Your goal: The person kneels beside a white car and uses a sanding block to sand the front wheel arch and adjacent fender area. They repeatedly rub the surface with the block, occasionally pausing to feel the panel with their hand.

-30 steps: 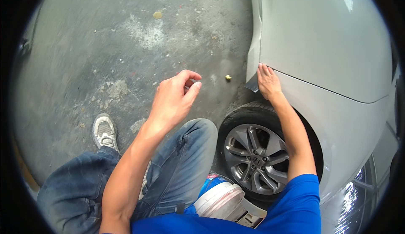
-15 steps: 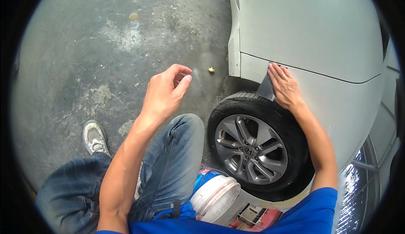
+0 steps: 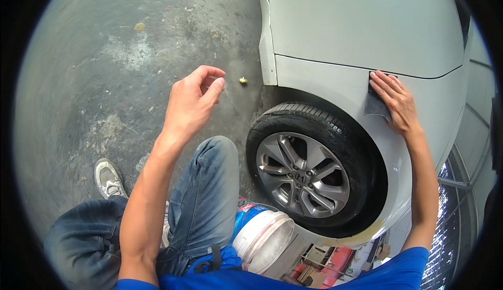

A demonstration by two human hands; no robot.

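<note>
My right hand (image 3: 396, 101) lies with its fingers together on a dark grey sheet of sandpaper (image 3: 375, 105), pressing it to the pale car fender (image 3: 325, 78). The sheet sticks out to the left of the hand, above the wheel arch and just under the panel seam. Its far side is hidden beneath my palm. My left hand (image 3: 194, 96) hangs in the air over the floor and my knee, loosely curled. Thumb and forefinger stand apart there, with nothing visible between them. Below the fender is the wheel (image 3: 303, 175), a black tyre on a grey spoked rim.
A white bucket (image 3: 264, 240) stands between my knee and the wheel. The concrete floor (image 3: 131, 96) is stained, with a small yellowish scrap (image 3: 243, 80) near the car's edge. Red and beige items (image 3: 335, 264) lie behind the bucket.
My right hand has slid right along the fender with the sandpaper, away from above the tyre. The view has shifted a little; my left hand keeps its loose curl.
</note>
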